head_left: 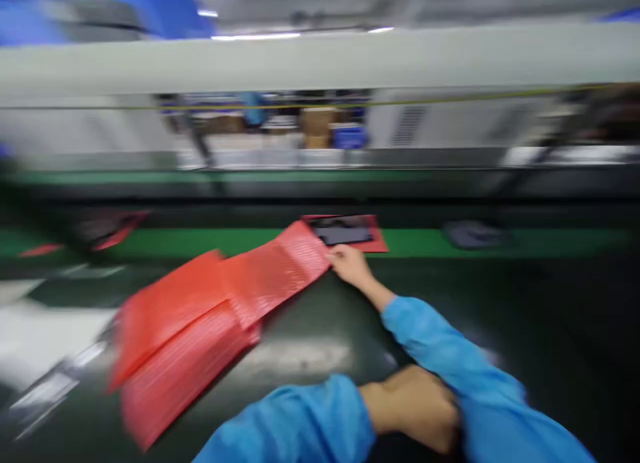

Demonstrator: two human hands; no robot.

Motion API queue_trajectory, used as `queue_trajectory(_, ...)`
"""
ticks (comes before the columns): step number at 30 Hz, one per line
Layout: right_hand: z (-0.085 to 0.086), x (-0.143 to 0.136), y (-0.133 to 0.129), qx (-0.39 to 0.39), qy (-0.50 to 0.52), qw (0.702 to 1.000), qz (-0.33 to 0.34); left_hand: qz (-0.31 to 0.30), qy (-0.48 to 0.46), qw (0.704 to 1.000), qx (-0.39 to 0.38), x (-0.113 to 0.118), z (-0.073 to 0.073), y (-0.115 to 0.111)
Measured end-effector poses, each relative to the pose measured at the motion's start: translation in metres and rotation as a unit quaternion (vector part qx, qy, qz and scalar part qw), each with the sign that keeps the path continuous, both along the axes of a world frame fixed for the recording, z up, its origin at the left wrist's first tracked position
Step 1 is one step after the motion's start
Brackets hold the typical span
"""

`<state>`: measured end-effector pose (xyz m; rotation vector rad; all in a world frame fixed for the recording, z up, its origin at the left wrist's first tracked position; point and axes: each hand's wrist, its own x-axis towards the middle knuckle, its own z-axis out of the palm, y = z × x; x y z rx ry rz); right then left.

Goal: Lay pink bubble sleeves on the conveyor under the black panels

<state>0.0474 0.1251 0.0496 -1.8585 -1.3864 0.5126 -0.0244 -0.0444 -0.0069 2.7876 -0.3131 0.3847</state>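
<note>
My right hand (350, 266) reaches forward, its fingers pinched on the corner of a red bubble bag (280, 263). The bag's other end rests on a stack of red bubble bags (185, 363) at the left of the dark work surface. Just beyond my fingertips, a dark flat panel (345, 231) lies on another red bag on the green strip. My left hand (420, 406) is low in front of me, close to my right forearm; its fingers are hidden and blurred.
A green strip (250, 241) runs along the far side of the dark surface (310, 356). On it sit a dark flat item (473, 235) at right and a blurred red bag (123, 231) at left. Clear plastic (55, 383) lies at the near left. A pale beam (320, 63) crosses above.
</note>
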Motion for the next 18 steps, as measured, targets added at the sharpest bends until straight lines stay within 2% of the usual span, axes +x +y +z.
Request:
queue_trajectory(1,-0.007,0.025,0.002,0.000,-0.035,0.999,-0.017,-0.046,0.000,0.999,-0.021,0.014,-0.004,-0.011)
queue_trajectory(2,-0.015,0.054,0.003,0.002,-0.077,0.997,-0.028,-0.064,0.005,0.997,-0.045,0.025,-0.007,-0.017)
queue_trajectory(5,-0.030,0.133,-0.019,0.011,-0.166,0.978,-0.125,-0.040,0.036,0.987,-0.150,0.046,-0.015,-0.013)
queue_trajectory(8,-0.033,0.180,-0.054,0.024,-0.186,0.953,-0.240,-0.022,0.078,0.961,-0.266,0.060,-0.014,-0.001)
queue_trajectory(11,-0.034,0.216,-0.076,-0.006,-0.162,0.924,-0.346,0.019,0.091,0.938,-0.333,0.079,-0.007,0.011)
queue_trajectory(14,-0.036,0.243,-0.085,-0.070,-0.139,0.897,-0.414,0.139,0.028,0.933,-0.330,0.099,0.002,0.027)
queue_trajectory(18,-0.037,0.262,-0.088,-0.108,-0.149,0.875,-0.448,0.345,-0.064,0.914,-0.203,0.112,0.011,0.059)
